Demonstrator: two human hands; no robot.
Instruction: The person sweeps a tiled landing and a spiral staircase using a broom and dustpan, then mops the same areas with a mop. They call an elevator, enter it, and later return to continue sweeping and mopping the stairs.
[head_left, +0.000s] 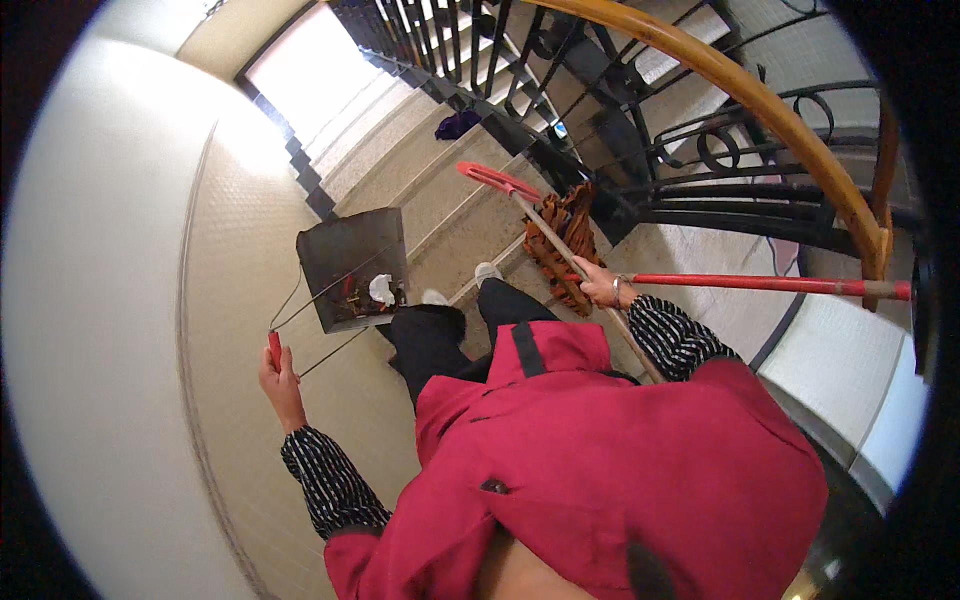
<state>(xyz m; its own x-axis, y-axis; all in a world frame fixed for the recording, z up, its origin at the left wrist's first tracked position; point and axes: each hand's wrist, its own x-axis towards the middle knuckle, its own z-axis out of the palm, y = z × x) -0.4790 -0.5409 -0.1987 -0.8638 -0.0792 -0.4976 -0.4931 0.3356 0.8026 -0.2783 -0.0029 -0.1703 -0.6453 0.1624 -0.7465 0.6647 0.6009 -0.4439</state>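
My left hand (282, 386) grips the red grip (275, 350) of a metal dustpan (352, 229), which hangs from long wire rods. Inside the pan lie a crumpled white tissue (381, 289) and small dark debris. My right hand (598, 285) is closed around a wooden pole (551, 234) with a red plastic head (499, 181) at its far end. A red pole (750, 282) also passes at this hand; it appears held together with the wooden one. Just beyond the hand is an orange-brown mop head of cloth strips (562, 225).
Stone stairs (450, 202) lie before my feet. A black iron railing (637, 127) with a wooden handrail (750, 86) curves along the right. A tiled wall (232, 217) stands on the left. A dark purple cloth-like item (457, 124) lies on a step.
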